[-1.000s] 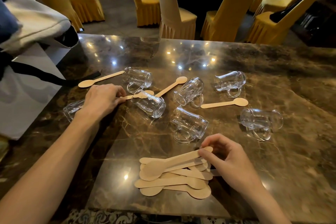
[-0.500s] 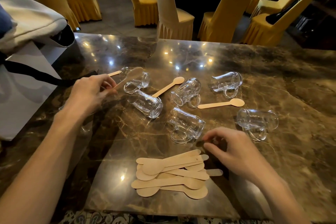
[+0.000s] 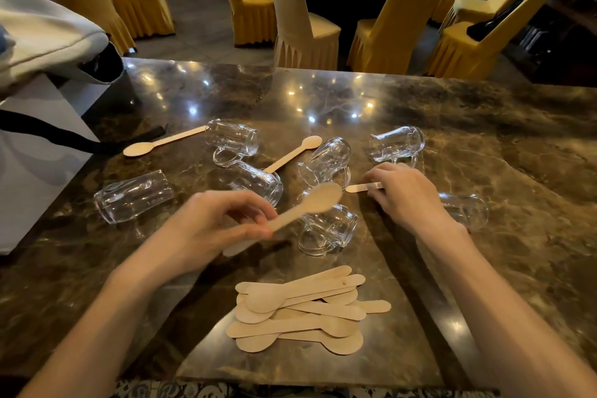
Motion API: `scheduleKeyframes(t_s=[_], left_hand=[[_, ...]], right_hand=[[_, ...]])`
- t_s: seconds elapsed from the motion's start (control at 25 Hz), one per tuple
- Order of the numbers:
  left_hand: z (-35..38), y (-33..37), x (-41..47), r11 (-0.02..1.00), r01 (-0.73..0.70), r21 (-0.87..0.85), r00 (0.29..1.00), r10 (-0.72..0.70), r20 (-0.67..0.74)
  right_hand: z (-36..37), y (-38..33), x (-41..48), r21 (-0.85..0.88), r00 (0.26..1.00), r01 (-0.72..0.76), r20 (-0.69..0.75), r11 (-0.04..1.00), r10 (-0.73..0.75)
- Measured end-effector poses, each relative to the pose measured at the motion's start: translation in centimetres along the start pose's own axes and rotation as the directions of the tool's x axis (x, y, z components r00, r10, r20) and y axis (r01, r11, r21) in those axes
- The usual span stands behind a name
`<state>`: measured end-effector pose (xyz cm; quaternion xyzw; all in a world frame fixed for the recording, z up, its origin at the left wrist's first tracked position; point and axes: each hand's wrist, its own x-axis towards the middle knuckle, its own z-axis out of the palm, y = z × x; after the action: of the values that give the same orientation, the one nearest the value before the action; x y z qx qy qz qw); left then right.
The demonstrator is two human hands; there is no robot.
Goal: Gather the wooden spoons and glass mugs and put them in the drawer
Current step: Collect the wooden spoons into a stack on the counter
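My left hand (image 3: 213, 229) holds a wooden spoon (image 3: 310, 207) in the air above the table, bowl pointing right. My right hand (image 3: 407, 194) rests on another wooden spoon (image 3: 361, 187) lying on the table, fingers closed over its bowl end. A pile of wooden spoons (image 3: 300, 310) lies near the front edge. Two more spoons lie further back, one at the left (image 3: 161, 142) and one in the middle (image 3: 294, 153). Several glass mugs lie on their sides, among them one at the far left (image 3: 135, 195), one at the back (image 3: 234, 139) and one below the held spoon (image 3: 329, 229).
The brown marble table (image 3: 484, 139) fills the view. A white bag with a black strap (image 3: 42, 139) sits on its left side. Yellow-covered chairs (image 3: 391, 29) and a dark round table stand beyond the far edge. No drawer is in sight.
My left hand has carried its spoon from the back left toward the middle, above the mugs. My right hand has moved away from the pile up to the spoon lying at the right.
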<state>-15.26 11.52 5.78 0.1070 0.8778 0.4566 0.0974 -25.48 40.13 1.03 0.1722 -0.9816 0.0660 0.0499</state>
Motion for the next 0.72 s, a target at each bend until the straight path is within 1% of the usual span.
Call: scheduleKeyframes(t_s=[0.08, 0.32, 0.56, 0.72], left_hand=[[1.4, -0.3, 0.1, 1.0, -0.016, 0.004, 0.996, 0.015, 0.087], [4.1, -1.3, 0.0, 0.999, -0.006, -0.034, 0.979, 0.013, 0.204], [5.1, -2.2, 0.1, 1.0, 0.008, 0.024, 0.963, -0.014, 0.269], [5.6, -2.5, 0.2, 0.999, 0.004, 0.045, 0.965, -0.015, 0.262]], right_hand=[[0.4, 0.0, 0.4, -0.029, 1.0, 0.01, 0.008, 1.0, -0.01], [0.8, 0.5, 1.2, -0.037, 0.996, 0.077, 0.036, 0.996, -0.076], [0.7, 0.7, 1.7, -0.03, 0.991, 0.112, 0.073, 0.993, -0.109], [-0.5, 0.3, 1.3, 0.015, 0.981, 0.12, 0.153, 0.993, -0.121]])
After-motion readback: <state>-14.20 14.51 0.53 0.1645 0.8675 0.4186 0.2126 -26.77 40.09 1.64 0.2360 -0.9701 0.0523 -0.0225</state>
